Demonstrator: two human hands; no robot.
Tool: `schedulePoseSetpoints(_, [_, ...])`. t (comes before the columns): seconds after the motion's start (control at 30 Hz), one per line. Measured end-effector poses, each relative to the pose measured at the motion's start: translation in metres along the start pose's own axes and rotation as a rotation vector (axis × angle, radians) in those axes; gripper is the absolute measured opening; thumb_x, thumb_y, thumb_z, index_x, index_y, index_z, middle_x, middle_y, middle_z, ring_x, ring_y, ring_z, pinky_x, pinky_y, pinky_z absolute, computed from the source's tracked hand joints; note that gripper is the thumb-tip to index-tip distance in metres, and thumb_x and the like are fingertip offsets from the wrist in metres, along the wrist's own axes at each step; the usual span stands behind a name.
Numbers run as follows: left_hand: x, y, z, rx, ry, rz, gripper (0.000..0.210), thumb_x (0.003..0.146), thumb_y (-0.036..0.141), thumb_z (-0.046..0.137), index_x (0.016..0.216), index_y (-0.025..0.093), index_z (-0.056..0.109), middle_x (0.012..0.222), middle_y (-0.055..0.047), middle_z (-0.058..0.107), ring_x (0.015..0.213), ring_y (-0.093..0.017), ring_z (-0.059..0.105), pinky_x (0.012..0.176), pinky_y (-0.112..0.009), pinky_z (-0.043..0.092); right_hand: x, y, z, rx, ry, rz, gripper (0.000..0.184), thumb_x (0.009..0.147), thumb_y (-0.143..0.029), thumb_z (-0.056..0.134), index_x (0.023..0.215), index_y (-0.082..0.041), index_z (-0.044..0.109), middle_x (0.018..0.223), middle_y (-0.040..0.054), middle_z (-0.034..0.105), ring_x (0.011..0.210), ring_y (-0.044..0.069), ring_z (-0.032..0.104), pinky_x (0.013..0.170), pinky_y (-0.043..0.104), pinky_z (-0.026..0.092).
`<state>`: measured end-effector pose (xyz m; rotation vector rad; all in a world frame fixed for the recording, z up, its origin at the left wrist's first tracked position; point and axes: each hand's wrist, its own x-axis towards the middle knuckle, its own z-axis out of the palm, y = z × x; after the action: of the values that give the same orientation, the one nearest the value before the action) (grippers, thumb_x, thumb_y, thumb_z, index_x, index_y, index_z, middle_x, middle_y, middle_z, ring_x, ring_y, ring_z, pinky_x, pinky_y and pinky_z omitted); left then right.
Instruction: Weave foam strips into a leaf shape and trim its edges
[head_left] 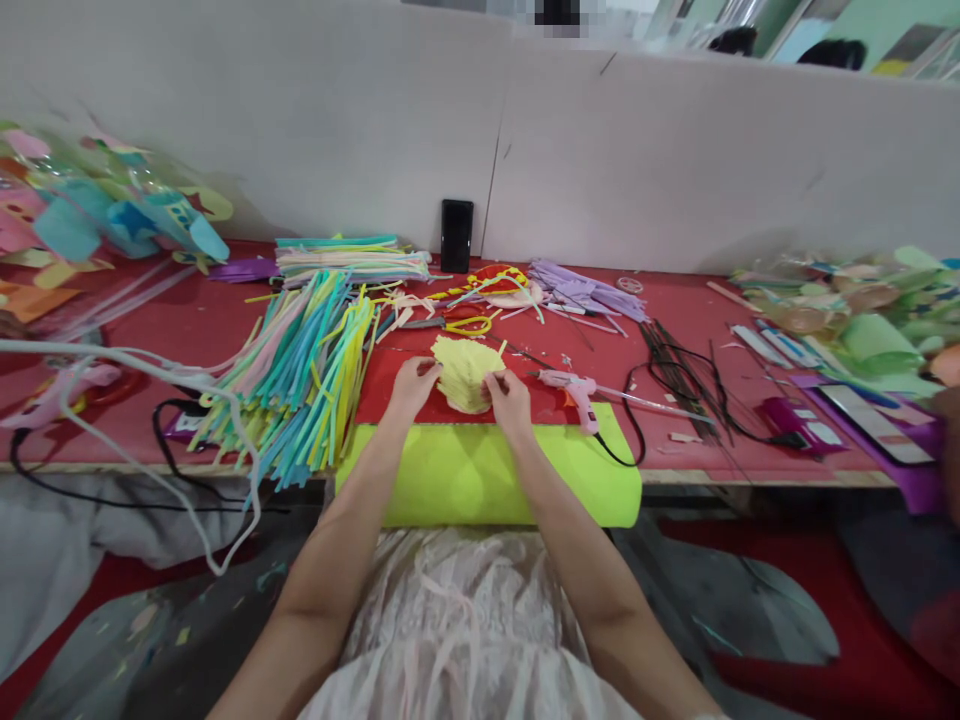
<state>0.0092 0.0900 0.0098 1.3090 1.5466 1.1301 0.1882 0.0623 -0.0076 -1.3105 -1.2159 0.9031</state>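
A pale yellow, ruffled leaf-shaped piece (466, 374) is held flat between my two hands over the red tabletop. My left hand (414, 386) pinches its left edge between thumb and fingertips. At its lower right edge, my right hand (510, 396) grips it the same way. Under my wrists a bright yellow-green sheet (465, 475) drapes over the table's front edge. Just right of my right hand lies a pink glue gun (574, 390) with a clear glue stick in it. Yellow-handled scissors (469, 325) rest beyond the piece.
A heap of pastel strips (307, 370) spreads to the left, near a second pink glue gun (67, 390) and white tubing. Purple strips (585, 288), dark wires (679, 375) and a black cable lie right. A black phone (456, 235) leans on the wall.
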Motion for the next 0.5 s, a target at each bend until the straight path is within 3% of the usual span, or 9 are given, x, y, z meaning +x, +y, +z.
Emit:
schedulePoseSetpoints(0.1, [0.002, 0.004, 0.004, -0.211, -0.143, -0.106, 0.026, 0.078, 0.037, 0.063, 0.097, 0.018, 0.062, 0.1, -0.011, 0.07, 0.094, -0.023, 0.067, 0.084, -0.04, 0.054, 0.001, 0.001, 0.001, -0.019, 0.012, -0.007, 0.028, 0.08, -0.049, 0.054, 0.073, -0.022, 0.056, 0.066, 0.0013, 0.064, 0.06, 0.018, 0.062, 0.061, 0.03, 0.051])
schedulePoseSetpoints(0.23, [-0.004, 0.009, 0.013, -0.36, -0.311, -0.214, 0.035, 0.069, 0.035, 0.074, 0.098, 0.018, 0.065, 0.096, -0.011, 0.073, 0.083, -0.024, 0.071, 0.074, -0.037, 0.057, 0.002, 0.003, 0.0, -0.041, 0.031, -0.03, 0.026, 0.081, -0.047, 0.055, 0.074, -0.022, 0.057, 0.068, 0.0014, 0.065, 0.061, 0.018, 0.062, 0.065, 0.031, 0.05])
schedulePoseSetpoints(0.5, [0.001, 0.023, 0.005, -0.466, -0.352, -0.231, 0.037, 0.064, 0.018, 0.075, 0.1, 0.017, 0.066, 0.101, -0.01, 0.074, 0.082, -0.023, 0.071, 0.067, -0.033, 0.059, -0.003, -0.011, -0.003, 0.059, 0.094, -0.095, 0.031, 0.085, -0.051, 0.052, 0.077, -0.021, 0.056, 0.071, 0.0009, 0.064, 0.062, 0.015, 0.062, 0.063, 0.028, 0.052])
